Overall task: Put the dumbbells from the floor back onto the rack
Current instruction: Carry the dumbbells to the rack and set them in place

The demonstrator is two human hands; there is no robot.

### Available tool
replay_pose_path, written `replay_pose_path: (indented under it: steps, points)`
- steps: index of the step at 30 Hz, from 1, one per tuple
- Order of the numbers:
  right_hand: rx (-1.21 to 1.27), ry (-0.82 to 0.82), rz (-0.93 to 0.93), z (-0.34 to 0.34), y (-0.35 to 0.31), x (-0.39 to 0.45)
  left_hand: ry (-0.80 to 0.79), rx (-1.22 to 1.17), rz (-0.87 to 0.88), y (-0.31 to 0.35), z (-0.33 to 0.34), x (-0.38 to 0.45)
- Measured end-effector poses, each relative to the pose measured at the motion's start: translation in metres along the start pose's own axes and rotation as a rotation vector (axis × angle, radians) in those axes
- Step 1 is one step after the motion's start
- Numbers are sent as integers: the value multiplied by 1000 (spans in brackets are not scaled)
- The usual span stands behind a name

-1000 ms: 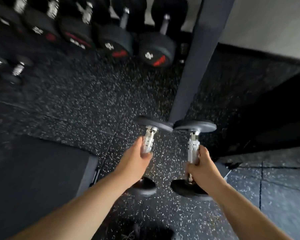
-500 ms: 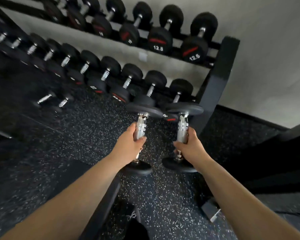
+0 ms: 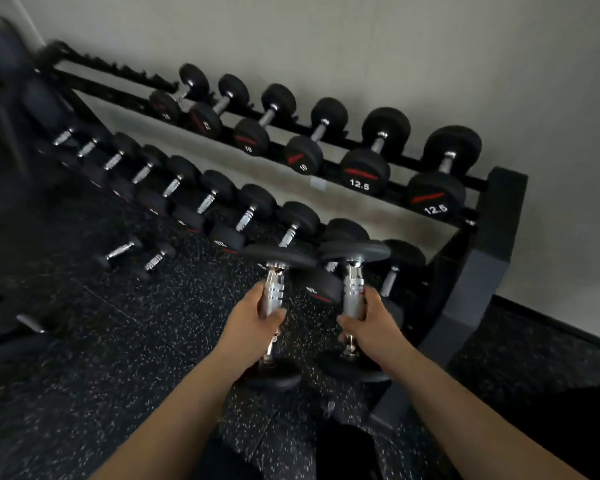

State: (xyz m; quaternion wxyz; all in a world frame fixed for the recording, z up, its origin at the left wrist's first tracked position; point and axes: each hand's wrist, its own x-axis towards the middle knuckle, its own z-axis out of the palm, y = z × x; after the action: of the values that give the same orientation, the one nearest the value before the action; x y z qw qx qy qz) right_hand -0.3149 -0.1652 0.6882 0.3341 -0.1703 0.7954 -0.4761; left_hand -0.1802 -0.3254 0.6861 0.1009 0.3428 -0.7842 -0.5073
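Note:
My left hand [image 3: 253, 323] grips the chrome handle of a small black dumbbell [image 3: 279, 254], held upright above the speckled floor. My right hand [image 3: 369, 322] grips a matching dumbbell [image 3: 355, 251] beside it, also upright. Their top plates nearly touch. Both hang in front of the lower tier of the black dumbbell rack [image 3: 499, 216], near its right end. Two more small dumbbells [image 3: 136, 256] lie on the floor to the left, in front of the rack.
The rack's upper tier carries several dumbbells, two marked 12.5 [image 3: 364, 168] at the right. The lower tier is packed with several larger ones. A pale wall [image 3: 326, 36] stands behind. A dark bench edge [image 3: 0, 327] sits at the left.
The view has tilted up from the floor to the rack. Both hands with their dumbbells have come closer to the rack's lower right end.

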Motion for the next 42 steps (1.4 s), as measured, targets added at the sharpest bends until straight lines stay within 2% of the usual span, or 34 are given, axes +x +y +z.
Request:
replay_pose_path:
  steps: [9, 14, 22, 31, 38, 42]
  points:
    - [-142, -229, -151, 18, -105, 149, 275, -273, -163, 9, -53, 117]
    - [-151, -361, -223, 63, -159, 207, 470, -336, -207, 4, -111, 149]
    - [-131, -554, -233, 196, -234, 271, 662, -402, -228, -41, -226, 178]
    - [-137, -664, -280, 357, -323, 331, 733, -342, -278, -103, -383, 232]
    - [-192, -747, -327, 460, -393, 411, 763, -367, -303, -140, -486, 308]
    - [-215, -802, -347, 523, -440, 474, 834, -428, -337, -161, -546, 367]
